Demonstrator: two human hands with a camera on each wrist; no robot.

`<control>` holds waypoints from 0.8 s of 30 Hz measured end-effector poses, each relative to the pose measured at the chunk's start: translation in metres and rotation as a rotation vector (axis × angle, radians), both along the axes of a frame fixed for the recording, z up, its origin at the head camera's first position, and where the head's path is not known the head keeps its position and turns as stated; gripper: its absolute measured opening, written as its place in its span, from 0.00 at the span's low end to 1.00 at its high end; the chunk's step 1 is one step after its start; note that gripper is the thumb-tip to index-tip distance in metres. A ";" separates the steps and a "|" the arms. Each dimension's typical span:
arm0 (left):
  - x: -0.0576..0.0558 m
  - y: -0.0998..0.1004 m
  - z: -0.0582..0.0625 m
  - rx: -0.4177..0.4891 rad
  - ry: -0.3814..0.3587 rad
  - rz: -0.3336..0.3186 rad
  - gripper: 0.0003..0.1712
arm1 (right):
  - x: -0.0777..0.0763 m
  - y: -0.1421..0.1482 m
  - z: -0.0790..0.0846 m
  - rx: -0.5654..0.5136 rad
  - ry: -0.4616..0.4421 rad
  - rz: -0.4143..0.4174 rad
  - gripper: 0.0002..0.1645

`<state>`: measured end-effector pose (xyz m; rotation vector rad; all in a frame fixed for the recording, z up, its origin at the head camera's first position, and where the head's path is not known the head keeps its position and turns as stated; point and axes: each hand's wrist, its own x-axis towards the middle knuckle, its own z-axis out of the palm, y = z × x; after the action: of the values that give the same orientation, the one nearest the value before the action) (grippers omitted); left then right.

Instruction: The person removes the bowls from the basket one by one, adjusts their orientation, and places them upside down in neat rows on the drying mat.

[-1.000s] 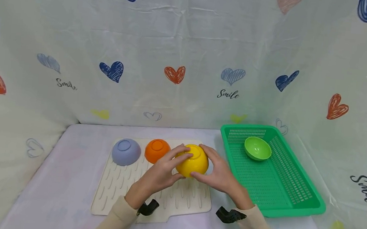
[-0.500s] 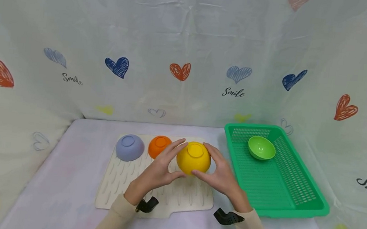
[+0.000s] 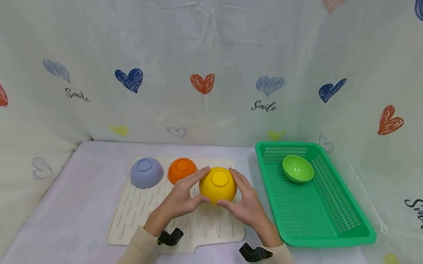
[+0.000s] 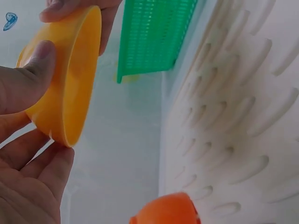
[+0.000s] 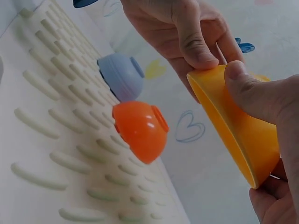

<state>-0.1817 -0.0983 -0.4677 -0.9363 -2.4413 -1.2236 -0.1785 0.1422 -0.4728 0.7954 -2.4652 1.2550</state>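
A yellow bowl (image 3: 218,188) is held upside down above the cream ridged drying mat (image 3: 201,233), apart from it. My left hand (image 3: 182,198) grips its left side; the thumb presses the outer wall and the fingers reach the rim in the left wrist view. On the other side my right hand (image 3: 248,204) holds the bowl between thumb and fingers. Toward the mat's back left, an orange bowl (image 3: 181,171) and a periwinkle bowl (image 3: 146,173) sit upside down. In the right wrist view the yellow bowl (image 5: 238,121) has its rim facing the mat.
A green perforated basket (image 3: 310,239) stands to the right of the mat, with a lime green bowl (image 3: 297,169) upright inside near its back. Behind the table hangs a white curtain (image 3: 234,53) printed with hearts.
The fingers of my left hand have shifted from over the bowl's base to its side. The bowl stays above the mat, base up. The head view has shifted slightly.
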 end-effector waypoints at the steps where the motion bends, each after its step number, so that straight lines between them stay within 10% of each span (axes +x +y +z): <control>1: 0.000 0.001 -0.001 0.005 -0.007 0.005 0.47 | 0.000 0.000 -0.001 0.013 0.002 0.002 0.56; 24: -0.018 0.024 -0.039 0.069 -0.066 0.179 0.41 | -0.028 -0.005 -0.037 0.078 -0.014 -0.125 0.53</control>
<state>-0.1999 -0.0744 -0.5062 -0.6529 -2.4543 -1.2839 -0.2069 0.1373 -0.5099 0.6422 -2.5459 1.1309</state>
